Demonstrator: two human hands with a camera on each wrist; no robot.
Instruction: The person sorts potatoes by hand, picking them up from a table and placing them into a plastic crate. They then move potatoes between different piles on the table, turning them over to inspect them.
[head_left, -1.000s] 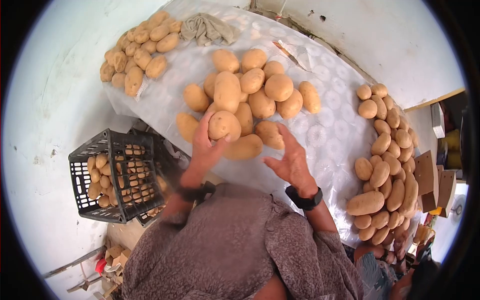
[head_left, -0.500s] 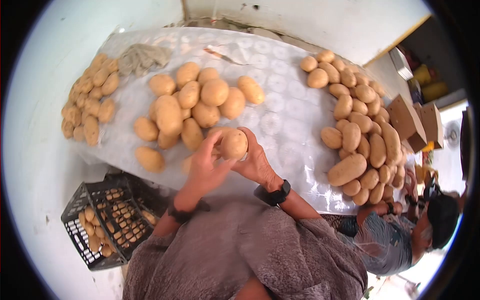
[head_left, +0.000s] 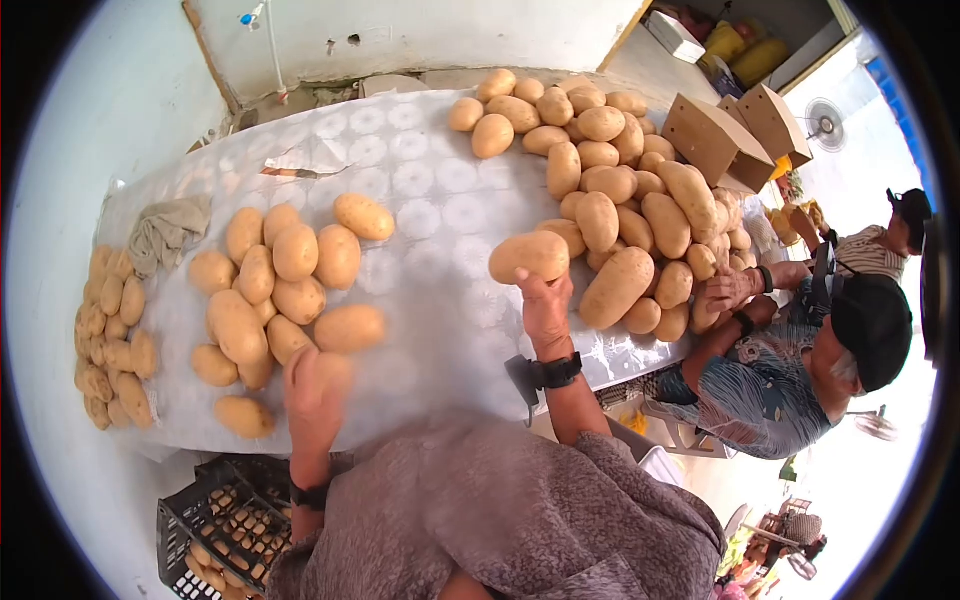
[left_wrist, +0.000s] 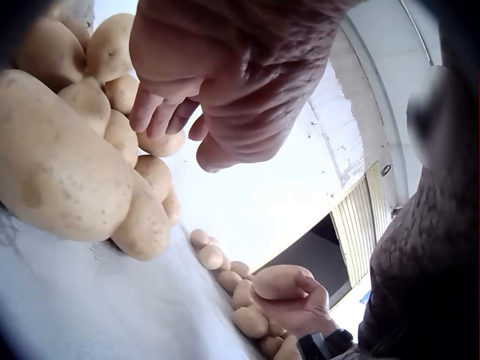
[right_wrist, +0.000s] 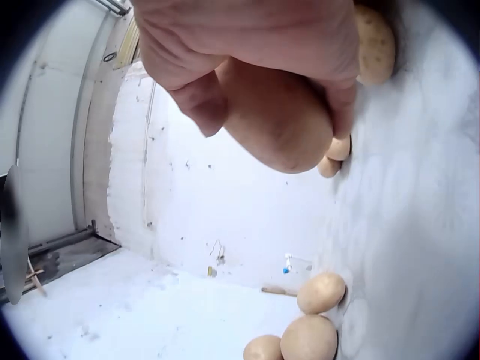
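Observation:
My right hand (head_left: 547,312) grips a large oblong potato (head_left: 530,257) at the near left edge of the big heap. In the right wrist view, thumb and fingers wrap the sides of this potato (right_wrist: 277,120). My left hand (head_left: 316,400), blurred, is at the near side of the middle group of potatoes (head_left: 240,325), close to an oblong potato (head_left: 350,328). The left wrist view shows the left hand (left_wrist: 225,82) with its fingers hanging loosely bent and nothing visible in its grasp; potatoes lie just beyond the fingertips.
A big potato heap (head_left: 640,215) covers the table's right part. Smaller potatoes (head_left: 115,340) and a grey cloth (head_left: 168,232) lie at the left. A black crate (head_left: 215,530) of potatoes stands below the near left edge. Another person (head_left: 790,370) sits by the heap; cardboard boxes (head_left: 715,145) stand behind it.
Both hands met around a potato half a second ago; now they are apart. The right hand has carried a potato right to the big heap, the left has gone back left. The head view has turned right.

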